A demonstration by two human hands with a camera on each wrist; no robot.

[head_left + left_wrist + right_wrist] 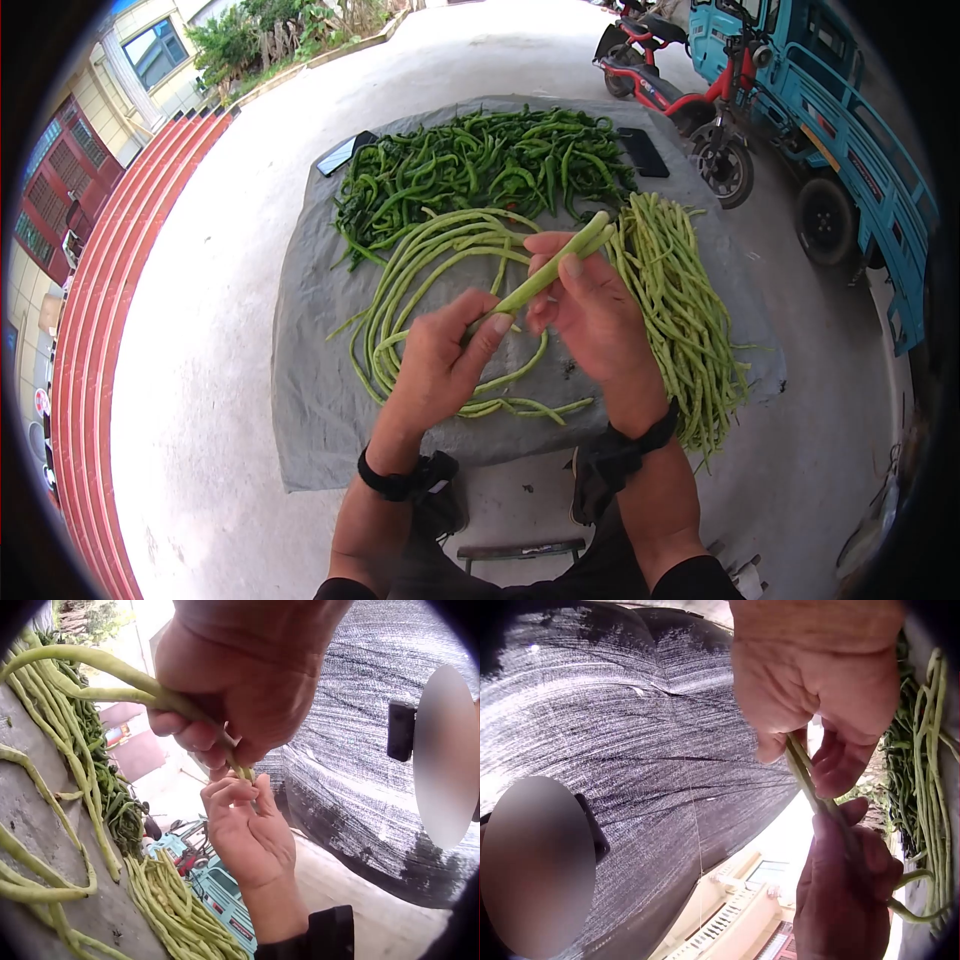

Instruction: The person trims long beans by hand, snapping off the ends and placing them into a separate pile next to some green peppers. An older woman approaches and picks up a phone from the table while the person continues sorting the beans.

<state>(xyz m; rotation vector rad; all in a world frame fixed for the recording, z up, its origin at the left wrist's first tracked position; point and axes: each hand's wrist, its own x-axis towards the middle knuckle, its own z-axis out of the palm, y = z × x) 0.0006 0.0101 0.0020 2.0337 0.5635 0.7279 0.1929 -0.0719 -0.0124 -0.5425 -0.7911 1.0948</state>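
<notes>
Pale green long beans (540, 275) are held up between the two hands above the grey cloth. The left hand (440, 350) grips them with curled fingers, thumb on top; their long ends trail out of this hand in the left wrist view (105, 664). At the beans' upper end, the right hand (600, 320) pinches them between thumb and fingers, also visible in the right wrist view (825, 697). Beneath the hands, more long beans (400, 270) lie in a wide loop on the cloth.
A heap of green peppers (470, 165) lies at the cloth's (310, 400) far side, with a dark phone (642, 152) to its right and another phone (345, 153) to its left. A pile of long beans (680, 310) lies at the right. Vehicles (840, 150) stand beyond.
</notes>
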